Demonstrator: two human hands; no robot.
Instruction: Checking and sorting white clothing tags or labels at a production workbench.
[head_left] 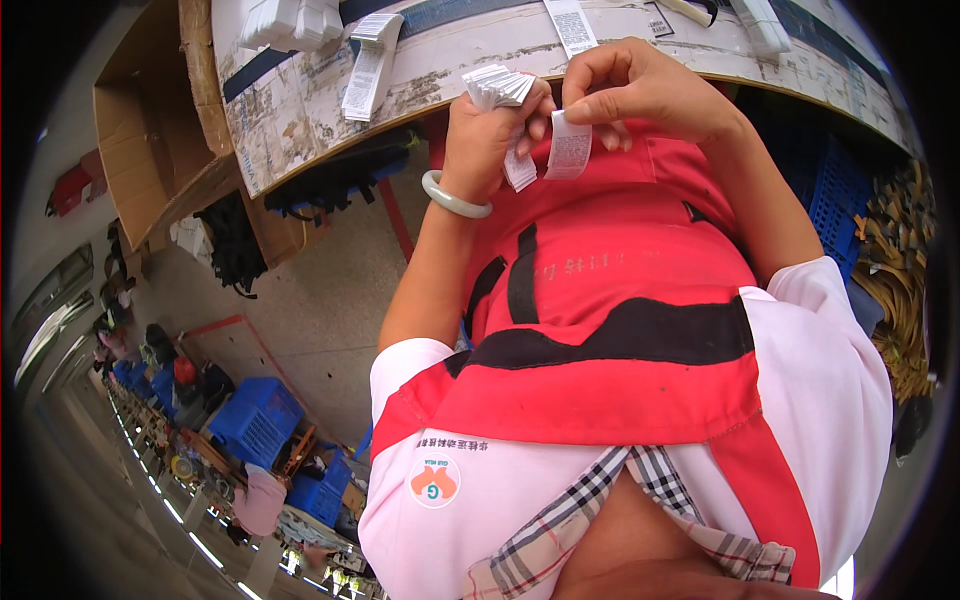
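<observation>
While left hand clamps fanned stack of white labels in closed fist, right hand pinches single label between thumb and forefinger, just below table edge; risk: loose fan grip, stack slips and scatters

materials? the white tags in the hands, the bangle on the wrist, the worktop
White tags: thin woven or paper-like strips, matte; they curl and fan.
Bangle: pale green, glossy and translucent-looking, probably jade or glass.
Worktop: board under a worn, peeling whitish cover, possibly paper.
</observation>
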